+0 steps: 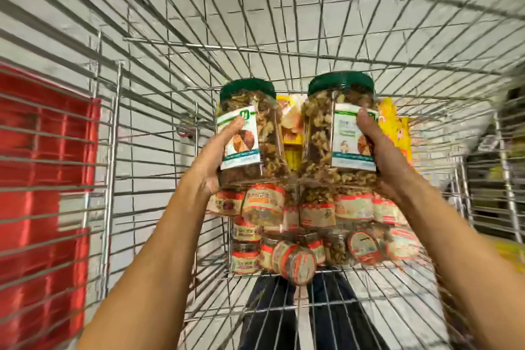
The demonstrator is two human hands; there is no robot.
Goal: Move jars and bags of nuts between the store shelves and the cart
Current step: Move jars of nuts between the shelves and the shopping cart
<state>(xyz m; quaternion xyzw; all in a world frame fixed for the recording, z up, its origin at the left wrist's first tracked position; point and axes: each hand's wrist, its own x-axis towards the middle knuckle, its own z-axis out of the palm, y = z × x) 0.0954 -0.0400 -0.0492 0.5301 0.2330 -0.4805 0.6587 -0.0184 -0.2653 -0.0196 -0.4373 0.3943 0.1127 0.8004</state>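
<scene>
Both hands reach into a wire cart [159, 45] that fills the frame, each gripping a tall clear jar of nuts with a green lid. The left hand [211, 162] holds the left jar [250, 133] at center frame, fingers wrapped around its lower left side and thumb lying up across the white label. The right hand [383, 156] holds the right jar [338, 128] just right of center, thumb up on the label and fingers curled around the far side. The two jars stand roughly upright, side by side, with a narrow gap between them, lifted above the goods lying in the cart.

Below them, in the lower middle of the frame, lies a heap of small jars [298, 224] with red-and-tan labels, some on their sides. Behind the two big jars, yellow bags [397, 128] show between and to the right of them. A red crate [45, 165] sits outside the cart at the left edge. The frame is blurred toward its edges.
</scene>
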